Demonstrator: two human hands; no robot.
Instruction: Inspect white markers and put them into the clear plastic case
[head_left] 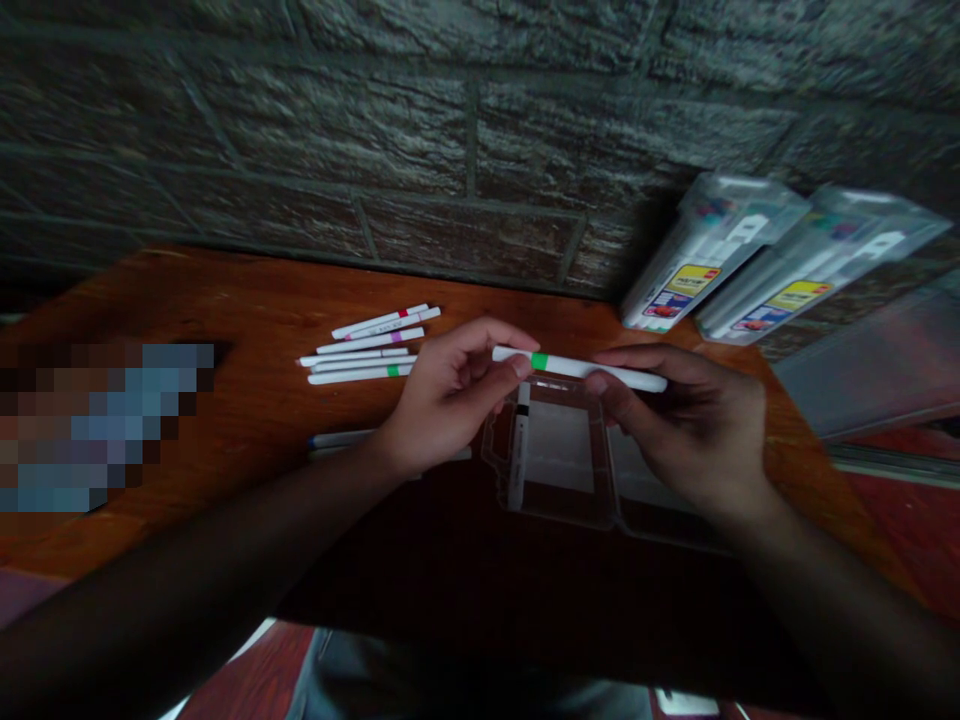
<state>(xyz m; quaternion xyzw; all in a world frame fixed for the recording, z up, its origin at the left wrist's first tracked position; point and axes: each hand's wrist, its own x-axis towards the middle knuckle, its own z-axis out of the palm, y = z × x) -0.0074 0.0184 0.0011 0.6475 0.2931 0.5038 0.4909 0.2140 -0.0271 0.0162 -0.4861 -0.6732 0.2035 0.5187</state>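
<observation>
Between my two hands a white marker with a green band is held level above the table. My left hand pinches its left end close to the green band. The fingers and thumb of my right hand close on its right part. Below lies an open clear plastic case, with one white marker with a black band along its left side. Several white markers with red, purple and green bands lie left of my left hand. More markers are partly hidden under my left forearm.
Two clear cases full of markers stand upright at the back right, against the dark brick wall. A blurred-out item lies at the left of the wooden table. A translucent bin is beyond the table's right edge.
</observation>
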